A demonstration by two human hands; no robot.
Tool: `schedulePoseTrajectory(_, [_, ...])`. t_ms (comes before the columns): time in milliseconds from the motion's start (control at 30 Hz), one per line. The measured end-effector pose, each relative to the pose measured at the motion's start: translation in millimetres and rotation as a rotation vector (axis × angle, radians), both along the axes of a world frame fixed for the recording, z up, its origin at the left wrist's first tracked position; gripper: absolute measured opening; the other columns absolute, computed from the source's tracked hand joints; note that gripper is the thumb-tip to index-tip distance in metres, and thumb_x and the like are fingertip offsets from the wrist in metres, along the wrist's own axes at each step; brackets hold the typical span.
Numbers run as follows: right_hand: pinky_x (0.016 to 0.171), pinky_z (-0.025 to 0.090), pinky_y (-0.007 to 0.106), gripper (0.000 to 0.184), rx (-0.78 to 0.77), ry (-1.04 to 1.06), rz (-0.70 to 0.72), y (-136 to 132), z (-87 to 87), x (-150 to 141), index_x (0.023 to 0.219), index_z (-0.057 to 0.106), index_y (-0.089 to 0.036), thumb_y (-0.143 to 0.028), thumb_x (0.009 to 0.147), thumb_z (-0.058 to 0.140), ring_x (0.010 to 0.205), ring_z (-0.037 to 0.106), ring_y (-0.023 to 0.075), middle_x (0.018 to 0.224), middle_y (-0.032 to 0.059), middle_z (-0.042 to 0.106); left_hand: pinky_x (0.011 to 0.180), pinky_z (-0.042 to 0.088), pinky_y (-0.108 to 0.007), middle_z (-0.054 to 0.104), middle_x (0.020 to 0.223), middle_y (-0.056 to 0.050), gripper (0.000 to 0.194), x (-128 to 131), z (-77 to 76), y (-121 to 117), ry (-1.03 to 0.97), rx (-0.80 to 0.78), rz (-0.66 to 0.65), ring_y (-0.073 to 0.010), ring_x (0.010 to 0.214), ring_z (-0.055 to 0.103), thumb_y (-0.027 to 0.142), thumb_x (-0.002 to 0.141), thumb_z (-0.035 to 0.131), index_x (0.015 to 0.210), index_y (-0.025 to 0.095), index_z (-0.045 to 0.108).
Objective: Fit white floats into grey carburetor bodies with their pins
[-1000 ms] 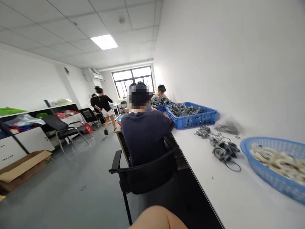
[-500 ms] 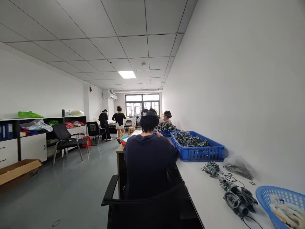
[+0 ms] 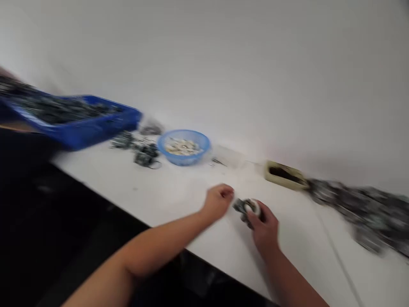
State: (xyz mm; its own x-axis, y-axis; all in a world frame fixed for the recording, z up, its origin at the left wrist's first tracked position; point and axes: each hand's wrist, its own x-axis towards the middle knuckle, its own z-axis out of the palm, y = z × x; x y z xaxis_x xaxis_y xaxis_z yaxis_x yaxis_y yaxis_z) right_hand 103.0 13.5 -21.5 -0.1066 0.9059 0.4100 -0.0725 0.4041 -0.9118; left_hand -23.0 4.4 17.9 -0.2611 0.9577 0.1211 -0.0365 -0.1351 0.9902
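Note:
In my right hand (image 3: pixel 266 224) is a grey metal carburetor (image 3: pixel 244 209), gripped on its right side above the white table (image 3: pixel 179 192). A pale round part shows on the carburetor, too blurred to name. Just left of it is my left hand (image 3: pixel 219 200), its fingers curled and closed. It seems a little apart from the carburetor, and whatever its fingertips hold, if anything, is hidden.
Behind my hands are a blue basket (image 3: pixel 183 160) of whitish pieces and a yellowish box (image 3: pixel 284 175) with dark contents. Several carburetors (image 3: pixel 145 155) lie left of the basket. A blue crate (image 3: pixel 96 130) of metal parts is farther left. Metal parts (image 3: pixel 370 213) are piled at right.
The view has swung from the room and a seated co-worker down and right to the table. Both my hands and the held carburetor are now in sight.

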Motion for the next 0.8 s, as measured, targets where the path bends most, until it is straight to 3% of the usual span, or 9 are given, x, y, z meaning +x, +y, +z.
schedulePoseTrajectory(67, [0.056, 0.054, 0.03, 0.034, -0.063, -0.034, -0.134, -6, -11.6, 40, 0.112, 0.06, -0.015, -0.037, 0.086, 0.066, 0.067, 0.062, 0.0149, 0.088, 0.0027, 0.065, 0.072, 0.05, -0.028, 0.065, 0.078, -0.001, 0.01, 17, -10.3, 15, -0.029, 0.003, -0.103, -0.0128, 0.073, 0.06, 0.023, 0.079, 0.068, 0.083, 0.015, 0.066])
schedulePoseTrajectory(133, [0.049, 0.05, 0.029, 0.04, -0.096, -0.027, -0.191, -7, -16.4, 54, 0.11, 0.061, -0.016, -0.039, 0.079, 0.071, 0.058, 0.058, 0.014, 0.078, 0.0006, 0.063, 0.07, 0.048, -0.026, 0.066, 0.075, 0.0, 0.008, 19, -14.8, 24, -0.055, 0.027, -0.127, -0.0127, 0.072, 0.06, 0.02, 0.073, 0.071, 0.08, 0.017, 0.067])
schedulePoseTrajectory(333, [0.051, 0.051, 0.032, 0.042, -0.036, 0.035, -0.24, -8, -20.0, 45, 0.111, 0.063, -0.021, -0.032, 0.072, 0.076, 0.07, 0.063, 0.0201, 0.09, 0.0058, 0.066, 0.065, 0.044, -0.025, 0.062, 0.069, 0.001, 0.011, 23, -13.7, 22, -0.274, -0.049, -0.129, -0.0106, 0.066, 0.056, 0.022, 0.068, 0.069, 0.077, 0.016, 0.064])
schedulePoseTrajectory(567, [0.062, 0.058, 0.039, 0.045, 0.1, -0.086, -0.177, -15, -28.1, 46, 0.116, 0.063, -0.024, -0.026, 0.072, 0.075, 0.08, 0.067, 0.0256, 0.099, 0.0069, 0.07, 0.055, 0.043, -0.024, 0.06, 0.062, 0.0, 0.017, 34, -15.1, 18, -0.629, -0.258, -0.165, -0.013, 0.061, 0.058, 0.016, 0.058, 0.069, 0.07, 0.016, 0.057])
schedulePoseTrajectory(667, [0.07, 0.059, 0.041, 0.047, 0.099, -0.154, -0.146, -17, -26.6, 44, 0.116, 0.064, -0.024, -0.026, 0.071, 0.076, 0.085, 0.068, 0.0269, 0.103, 0.0073, 0.07, 0.054, 0.043, -0.024, 0.058, 0.06, 0.0, 0.017, 34, -20.8, 20, -0.631, -0.299, -0.137, -0.0127, 0.059, 0.057, 0.014, 0.058, 0.068, 0.069, 0.016, 0.057])
schedulePoseTrajectory(800, [0.069, 0.059, 0.039, 0.05, 0.078, -0.163, -0.161, -19, -27.9, 41, 0.12, 0.063, -0.024, -0.027, 0.072, 0.076, 0.082, 0.069, 0.0253, 0.102, 0.0069, 0.071, 0.053, 0.042, -0.022, 0.056, 0.06, 0.002, 0.013, 36, -27.8, 21, -0.555, -0.275, -0.091, -0.0099, 0.056, 0.053, 0.012, 0.061, 0.066, 0.07, 0.017, 0.058])
